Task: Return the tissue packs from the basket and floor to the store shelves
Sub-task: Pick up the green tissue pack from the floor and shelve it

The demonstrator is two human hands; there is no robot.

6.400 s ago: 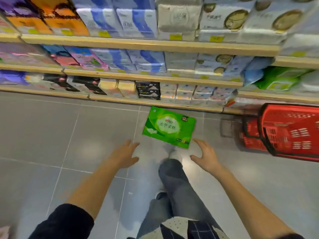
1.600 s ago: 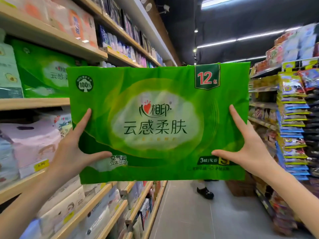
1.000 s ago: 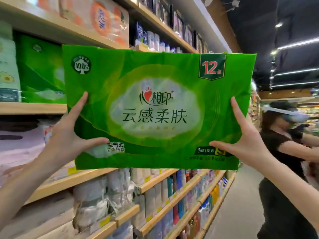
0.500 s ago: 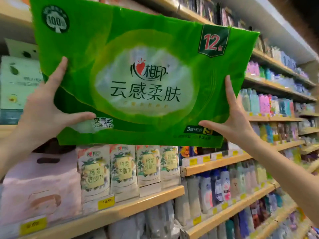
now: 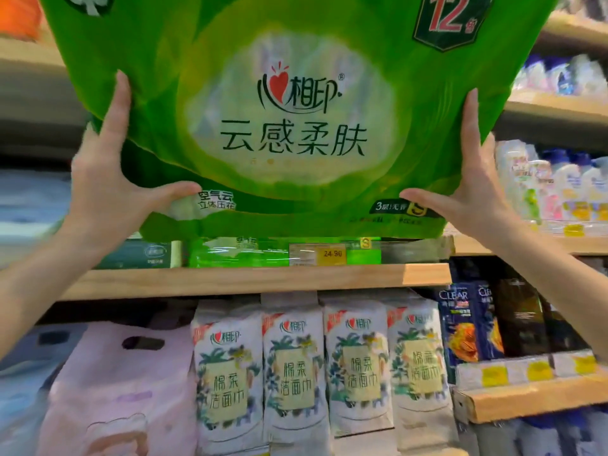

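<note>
1. Both hands grasp the green pack (image 5: 296,126), left hand (image 5: 108,179) and right hand (image 5: 473,189) at its sides, just above the shelf (image 5: 256,278).
2. Keep it level, slide it back over the matching pack (image 5: 237,255) there.
3. Below the shelf: four white packs (image 5: 292,366).

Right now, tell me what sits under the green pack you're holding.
Under the green tissue pack lies a matching green pack on the wooden shelf, with a yellow price tag. Everything behind is covered.
</note>
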